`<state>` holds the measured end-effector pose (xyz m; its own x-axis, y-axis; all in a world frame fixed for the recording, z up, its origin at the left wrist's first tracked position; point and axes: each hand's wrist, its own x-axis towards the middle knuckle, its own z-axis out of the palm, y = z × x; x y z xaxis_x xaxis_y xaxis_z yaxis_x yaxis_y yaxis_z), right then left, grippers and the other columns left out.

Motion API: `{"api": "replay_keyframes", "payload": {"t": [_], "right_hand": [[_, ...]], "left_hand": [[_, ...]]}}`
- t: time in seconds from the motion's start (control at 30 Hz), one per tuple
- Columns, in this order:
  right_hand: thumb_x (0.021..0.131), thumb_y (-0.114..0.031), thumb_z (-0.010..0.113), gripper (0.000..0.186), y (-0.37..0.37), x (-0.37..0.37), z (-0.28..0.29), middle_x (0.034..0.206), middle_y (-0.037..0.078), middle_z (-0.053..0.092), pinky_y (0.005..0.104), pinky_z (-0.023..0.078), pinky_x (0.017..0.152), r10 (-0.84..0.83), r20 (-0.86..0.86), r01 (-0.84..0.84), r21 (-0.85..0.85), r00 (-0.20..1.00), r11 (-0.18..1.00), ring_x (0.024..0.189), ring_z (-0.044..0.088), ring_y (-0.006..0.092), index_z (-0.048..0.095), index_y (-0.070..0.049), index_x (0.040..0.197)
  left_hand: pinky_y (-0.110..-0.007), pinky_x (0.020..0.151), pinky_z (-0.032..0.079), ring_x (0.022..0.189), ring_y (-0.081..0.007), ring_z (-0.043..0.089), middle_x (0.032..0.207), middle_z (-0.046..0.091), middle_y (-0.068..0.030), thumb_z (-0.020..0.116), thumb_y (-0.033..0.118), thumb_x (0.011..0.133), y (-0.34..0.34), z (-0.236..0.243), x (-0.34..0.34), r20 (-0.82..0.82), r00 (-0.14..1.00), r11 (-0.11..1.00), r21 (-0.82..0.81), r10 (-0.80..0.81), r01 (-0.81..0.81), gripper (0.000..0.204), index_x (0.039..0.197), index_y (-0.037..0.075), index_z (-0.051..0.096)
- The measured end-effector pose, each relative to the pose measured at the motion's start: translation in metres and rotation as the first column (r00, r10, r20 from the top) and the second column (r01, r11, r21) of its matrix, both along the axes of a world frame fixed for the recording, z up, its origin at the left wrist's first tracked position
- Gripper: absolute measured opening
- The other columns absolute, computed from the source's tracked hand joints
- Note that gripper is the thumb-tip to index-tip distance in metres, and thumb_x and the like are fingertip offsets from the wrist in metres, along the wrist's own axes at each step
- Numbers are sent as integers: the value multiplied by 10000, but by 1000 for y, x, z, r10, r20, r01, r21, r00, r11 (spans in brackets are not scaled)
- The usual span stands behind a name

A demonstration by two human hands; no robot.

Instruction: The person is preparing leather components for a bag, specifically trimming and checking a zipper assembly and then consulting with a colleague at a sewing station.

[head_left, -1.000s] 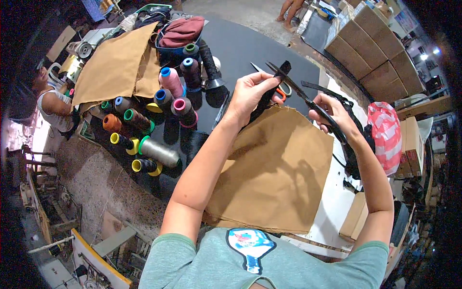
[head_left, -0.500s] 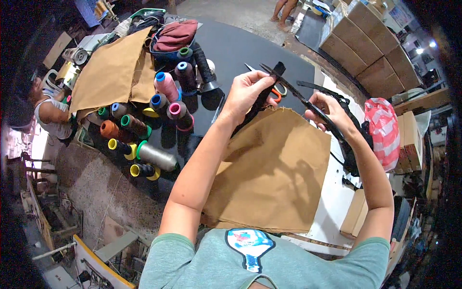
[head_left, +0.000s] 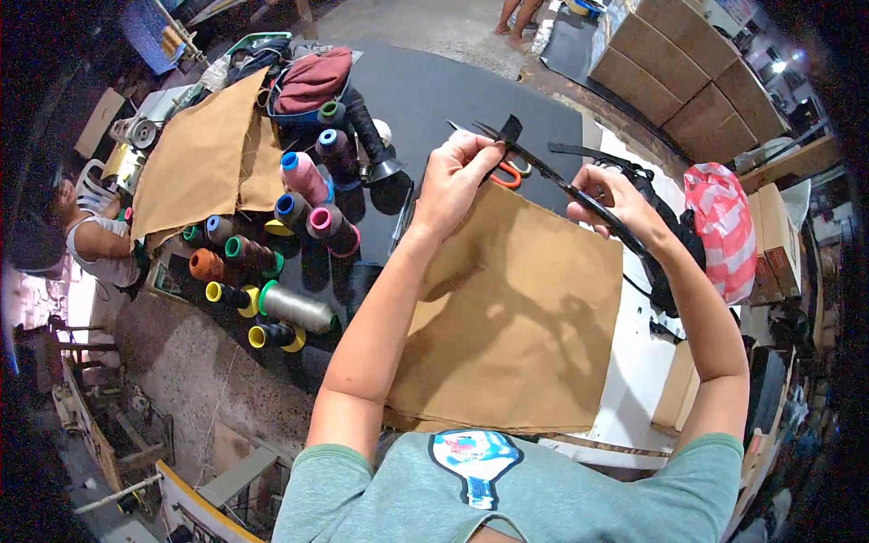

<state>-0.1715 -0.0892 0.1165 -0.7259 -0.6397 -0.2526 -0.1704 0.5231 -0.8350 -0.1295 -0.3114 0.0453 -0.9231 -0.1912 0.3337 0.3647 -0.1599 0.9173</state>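
Observation:
My left hand is closed, pinching a short black strip of fabric whose end sticks up past the fingertips. My right hand is closed around a long, narrow, dark tool that looks like a pair of black scissors. Its pointed end crosses the strip beside my left fingertips; whether its blades are apart is too small to tell. Under both hands lies a tan cloth, with the shadows of my arms on it. Orange-handled scissors rest on the table, partly hidden behind my left hand.
Several thread cones, among them a pink cone and a grey cone, stand or lie on the dark table. More tan cloth is at left, near a person. A striped bag and cardboard boxes are at right.
The view has shifted slightly. The black strip hanging below my left hand shows less now, and the tan cloth's far edge looks flatter. Both hands keep their hold.

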Motion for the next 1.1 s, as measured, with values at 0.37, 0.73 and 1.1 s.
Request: {"api": "replay_keyframes", "payload": {"t": [0.37,0.73,1.1], "right_hand": [[749,-266,688,312,6,1,-1,607,-29,457,172,279,413,12,-56,-12,-6,998,1000,441,392,17,472,-47,803],[732,-315,696,369,5,4,-1,636,-18,462,181,314,417,14,-49,-13,17,999,1000,470,406,32,470,-38,825],[745,-292,690,337,3,6,-5,616,-24,463,178,302,394,-8,-28,8,-13,1000,1000,445,405,25,467,-46,804]], "left_hand": [[-162,559,423,609,-34,528,715,610,-6,637,76,795,8,20,16,162,978,990,38,131,-139,96,831,-11,619],[-159,533,438,606,-33,538,718,613,-9,633,78,801,8,23,19,183,973,985,73,140,-156,108,859,-12,624],[-161,540,444,601,-28,540,715,615,-3,635,83,801,10,22,19,178,970,983,55,164,-176,106,861,-4,628]]}}
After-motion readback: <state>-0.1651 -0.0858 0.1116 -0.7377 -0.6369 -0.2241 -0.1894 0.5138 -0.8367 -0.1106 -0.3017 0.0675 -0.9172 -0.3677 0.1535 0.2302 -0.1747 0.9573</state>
